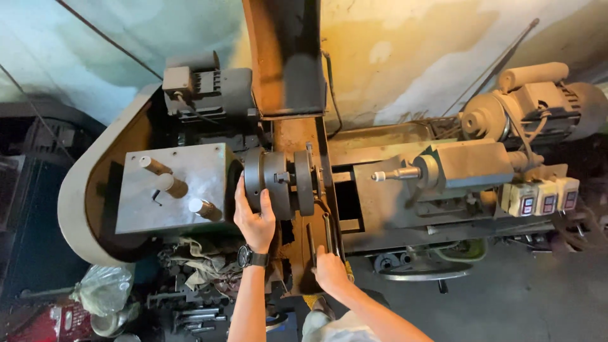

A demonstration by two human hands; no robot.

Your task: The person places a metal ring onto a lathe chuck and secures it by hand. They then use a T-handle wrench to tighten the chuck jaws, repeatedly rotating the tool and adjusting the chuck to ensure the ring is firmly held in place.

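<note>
While both hands work at a lathe, left hand (254, 220), wearing a watch (251, 256), grips the chuck (269, 180) rim, fingers curled over it; right hand (329, 269) closed round a wrench (327, 231) handle just right of and below the chuck; tailstock (443, 170) well right of both hands; lever box (171, 187) just left of left hand.

Left hand (254, 218) raised toward 12 o'clock, fingers curled, thumb spread, forearm near vertical, watch on wrist. Right hand (330, 269) lower, fist closed, forearm trailing toward 4 o'clock.
</note>
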